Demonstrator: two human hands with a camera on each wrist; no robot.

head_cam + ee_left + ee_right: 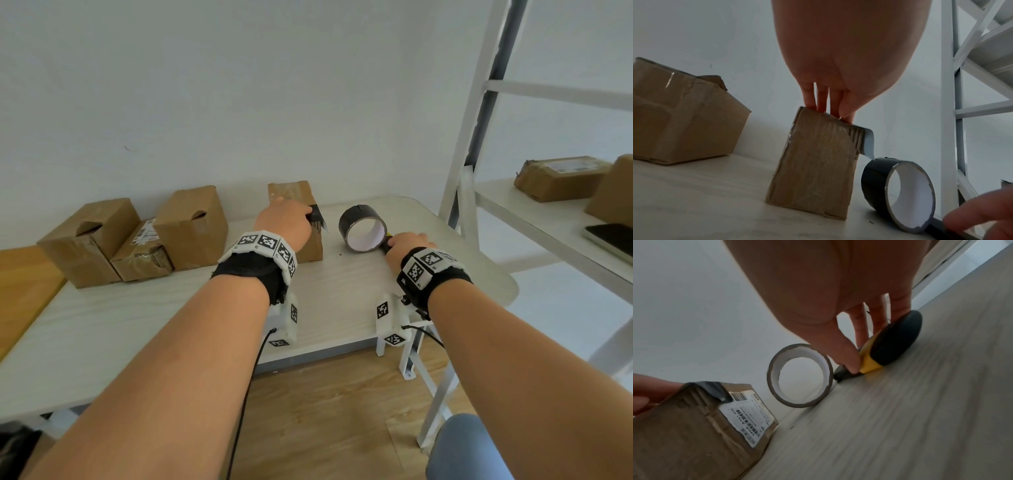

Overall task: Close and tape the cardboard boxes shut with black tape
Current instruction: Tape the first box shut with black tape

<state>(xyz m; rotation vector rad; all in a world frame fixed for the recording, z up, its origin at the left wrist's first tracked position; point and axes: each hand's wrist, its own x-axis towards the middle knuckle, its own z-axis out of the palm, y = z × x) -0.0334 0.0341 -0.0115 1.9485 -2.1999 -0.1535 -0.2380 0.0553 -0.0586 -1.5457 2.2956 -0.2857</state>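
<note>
- Box (301, 219): brown corrugated cardboard, creased, matt.
- Tape roll (362, 228): glossy black, white paper core.
- Table (171, 322): pale wood-grain laminate, smooth.
- Shelving (479, 102): white-painted metal.

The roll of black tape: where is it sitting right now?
In the head view the tape roll stands on edge on the table, right of the box under the left hand, just beyond the right hand.

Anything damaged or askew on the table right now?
Yes. The black tape strip on the small upright cardboard box under the left hand hangs loose off its top corner, unstuck. The taller cardboard box behind has a torn, crumpled top flap.
</note>
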